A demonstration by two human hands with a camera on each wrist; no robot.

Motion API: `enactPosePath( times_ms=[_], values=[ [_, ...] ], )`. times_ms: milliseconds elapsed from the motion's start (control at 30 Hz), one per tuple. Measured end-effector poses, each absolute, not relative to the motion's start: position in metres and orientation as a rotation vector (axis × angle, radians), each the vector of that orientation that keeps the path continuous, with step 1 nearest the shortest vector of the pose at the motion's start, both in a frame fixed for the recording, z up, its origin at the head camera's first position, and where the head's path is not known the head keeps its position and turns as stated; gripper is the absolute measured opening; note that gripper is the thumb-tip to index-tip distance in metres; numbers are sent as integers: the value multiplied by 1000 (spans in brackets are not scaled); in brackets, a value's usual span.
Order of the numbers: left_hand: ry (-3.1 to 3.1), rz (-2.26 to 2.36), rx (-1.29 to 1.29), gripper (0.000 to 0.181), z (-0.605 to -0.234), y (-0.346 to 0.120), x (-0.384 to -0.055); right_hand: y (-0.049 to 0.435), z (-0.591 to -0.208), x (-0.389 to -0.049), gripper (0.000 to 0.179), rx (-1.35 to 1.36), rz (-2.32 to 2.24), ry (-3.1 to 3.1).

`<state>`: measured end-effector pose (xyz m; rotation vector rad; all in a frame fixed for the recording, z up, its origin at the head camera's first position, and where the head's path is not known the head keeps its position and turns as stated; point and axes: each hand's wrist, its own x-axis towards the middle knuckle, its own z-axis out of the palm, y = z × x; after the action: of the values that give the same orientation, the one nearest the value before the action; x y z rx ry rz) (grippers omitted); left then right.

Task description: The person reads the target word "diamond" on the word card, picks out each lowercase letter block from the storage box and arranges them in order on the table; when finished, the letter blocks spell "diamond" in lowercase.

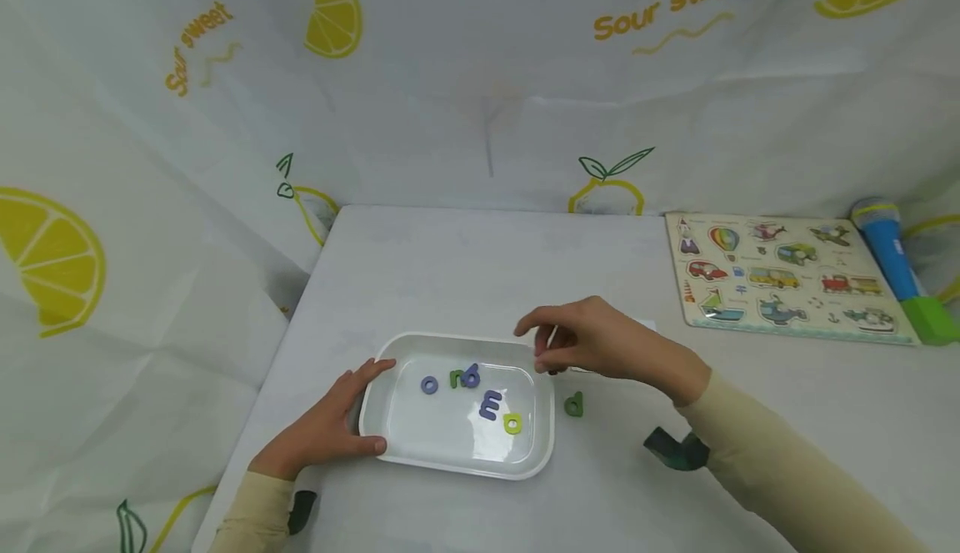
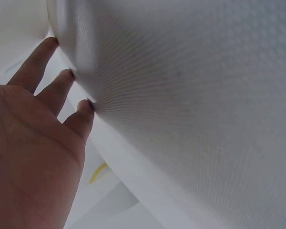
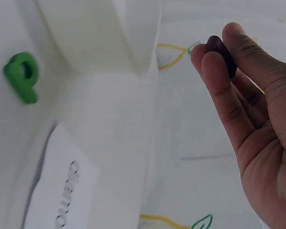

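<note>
A white tray (image 1: 435,453) holds a blue ring-shaped letter o (image 1: 429,384), a green n (image 1: 456,379), a purple b-like letter (image 1: 471,376), a purple m (image 1: 490,405) and a yellow-green letter (image 1: 512,424). My left hand (image 1: 333,419) rests at the tray's left end, fingers spread and nearly straight, index fingertip and thumb over the rim. In the left wrist view, three fingertips touch a white surface. Above the tray's right end, my right hand (image 1: 592,340) pinches a small dark purple piece (image 3: 221,53); its shape is mostly hidden. A green letter (image 1: 573,404) lies right of the tray.
A white paper (image 3: 64,191) with printed letters lies beside the tray, partly behind the right hand. Farther right are a wooden vehicle puzzle board (image 1: 787,278) and a blue toy microphone (image 1: 888,248) with a green end. A lemon-print cloth (image 1: 465,61) hangs behind the table.
</note>
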<state>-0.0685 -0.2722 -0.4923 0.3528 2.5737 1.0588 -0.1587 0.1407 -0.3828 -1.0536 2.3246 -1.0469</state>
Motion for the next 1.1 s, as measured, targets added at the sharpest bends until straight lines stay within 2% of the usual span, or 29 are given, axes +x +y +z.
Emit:
enactPosePath(
  times_ms=[167,367,733,933,1100],
  values=[
    [2573,1041,335,105,-493,-273,-68,187,-408,-139,32,-904,-1106,2427],
    [2560,1055,324,105,-495,-274,-66,211,-442,-120,29,-783,-1082,2539],
    [2585,1046,347,104,-494,-271,-68,203,-481,-113,32,-835,-1059,2646],
    [2580,1080,368,102,-494,-273,-68,200,-482,-114,35,-867,-1007,2615],
    [2570,1099,372,103,-495,-274,-68,200,-474,-113,28,-897,-919,2636]
  ],
)
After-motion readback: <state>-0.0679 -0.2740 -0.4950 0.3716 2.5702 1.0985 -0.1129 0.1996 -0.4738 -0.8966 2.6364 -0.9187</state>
